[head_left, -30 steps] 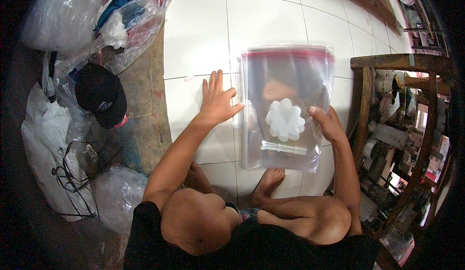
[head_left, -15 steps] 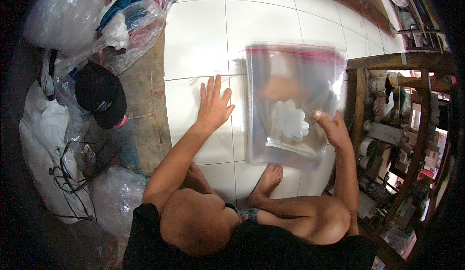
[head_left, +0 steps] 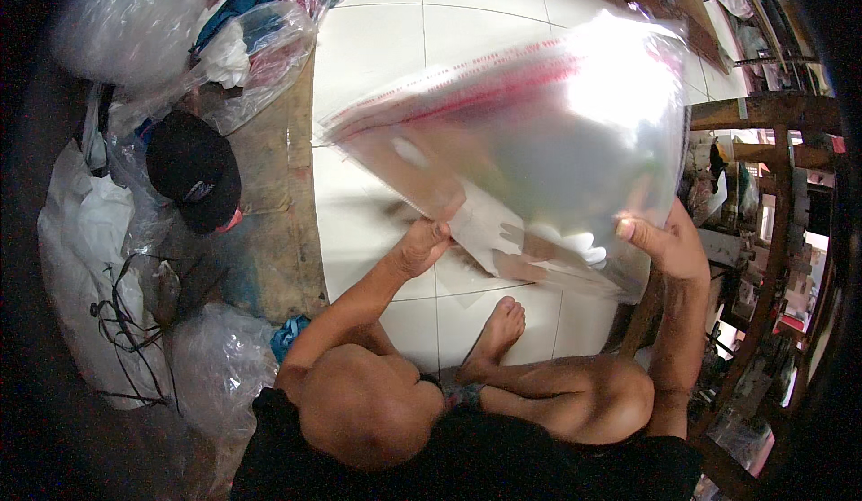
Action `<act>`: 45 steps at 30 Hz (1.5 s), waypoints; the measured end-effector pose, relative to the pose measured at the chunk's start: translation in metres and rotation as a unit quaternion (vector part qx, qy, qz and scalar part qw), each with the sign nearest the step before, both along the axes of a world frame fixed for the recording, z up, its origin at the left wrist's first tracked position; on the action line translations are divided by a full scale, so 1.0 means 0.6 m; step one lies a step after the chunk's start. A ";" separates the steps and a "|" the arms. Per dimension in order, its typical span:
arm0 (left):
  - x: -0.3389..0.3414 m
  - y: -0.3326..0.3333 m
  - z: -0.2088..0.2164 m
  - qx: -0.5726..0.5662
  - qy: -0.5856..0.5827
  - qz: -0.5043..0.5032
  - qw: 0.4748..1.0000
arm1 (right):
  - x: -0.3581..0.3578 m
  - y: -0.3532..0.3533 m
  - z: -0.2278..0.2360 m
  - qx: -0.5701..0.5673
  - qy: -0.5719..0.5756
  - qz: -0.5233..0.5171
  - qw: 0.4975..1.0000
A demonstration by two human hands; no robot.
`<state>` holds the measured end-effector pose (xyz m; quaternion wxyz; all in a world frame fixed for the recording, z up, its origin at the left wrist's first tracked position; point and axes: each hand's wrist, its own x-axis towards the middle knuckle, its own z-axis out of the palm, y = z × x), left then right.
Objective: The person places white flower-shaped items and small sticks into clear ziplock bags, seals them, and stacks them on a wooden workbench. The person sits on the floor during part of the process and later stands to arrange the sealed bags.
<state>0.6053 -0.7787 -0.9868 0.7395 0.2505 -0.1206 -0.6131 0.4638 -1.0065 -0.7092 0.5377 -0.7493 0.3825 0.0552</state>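
A stack of clear plastic bags with a pinkish-red strip along the top edge is held up tilted above the tiled floor. My right hand grips its right side, thumb on top and fingers behind the plastic. At the lower left edge my left hand is closed on the bags, its thumb showing and the other fingers partly seen through the film. Strong glare covers the upper right of the stack. A white scalloped shape shows near its lower edge, left of my right hand.
White floor tiles lie under the bags, beside a worn wooden board. On the left are a black cap, filled plastic sacks and tangled black cord. A wooden frame stands close on the right.
My left hand has come off the floor and taken hold of the bags' left edge. The stack has been raised and swung, its top edge now reaching far left. My right hand has moved slightly right.
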 end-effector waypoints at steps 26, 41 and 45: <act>-0.050 0.032 -0.034 0.477 -0.105 0.131 0.863 | 0.205 -0.097 -0.438 0.103 0.063 0.136 0.983; -0.029 0.049 -0.038 0.550 -0.218 0.142 0.793 | 0.180 -0.076 -0.466 -0.187 0.121 0.124 0.967; -0.029 0.036 -0.021 0.535 -0.109 0.246 0.800 | 0.178 -0.075 -0.433 -0.113 0.128 0.084 0.982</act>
